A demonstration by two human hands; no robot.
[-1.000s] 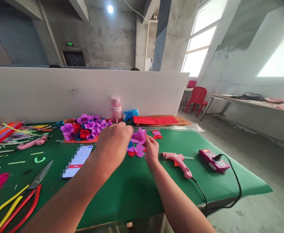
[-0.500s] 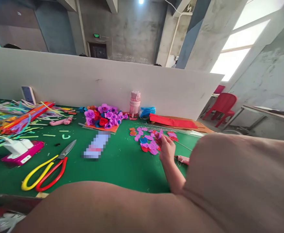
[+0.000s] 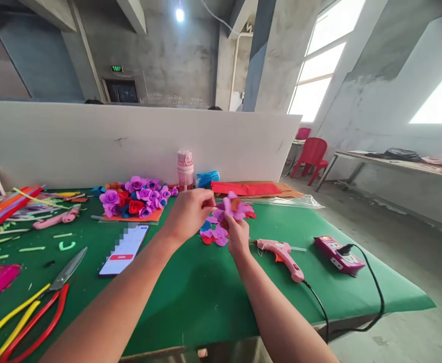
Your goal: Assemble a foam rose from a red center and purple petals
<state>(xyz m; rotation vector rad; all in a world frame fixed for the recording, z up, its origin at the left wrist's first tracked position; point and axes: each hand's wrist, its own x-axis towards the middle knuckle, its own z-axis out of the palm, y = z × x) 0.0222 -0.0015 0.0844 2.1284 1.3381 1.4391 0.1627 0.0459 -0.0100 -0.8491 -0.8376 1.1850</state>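
My right hand (image 3: 238, 235) grips a purple paper flower (image 3: 228, 206) with an orange middle from below, its petals spread above the fingertips. My left hand (image 3: 191, 216) is closed in a pinch just left of the flower; what its fingertips hold, if anything, is hidden. Below and behind both hands lie loose purple, red and blue paper petals (image 3: 217, 234). A pink glue gun (image 3: 281, 252) rests on its side on the green table, right of my right hand.
Finished paper flowers (image 3: 135, 197) sit left of a pink bottle (image 3: 185, 171). A phone (image 3: 124, 252) and large scissors (image 3: 54, 297) lie at left. A power strip (image 3: 339, 254) feeds a black cord over the right edge. Red paper (image 3: 245, 188) lies before the white partition (image 3: 141, 141).
The view has swung right, and the body and sleeve that filled the foreground are gone. Both forearms now reach over the table, and the flower, glue gun and right-hand power strip show clearly.
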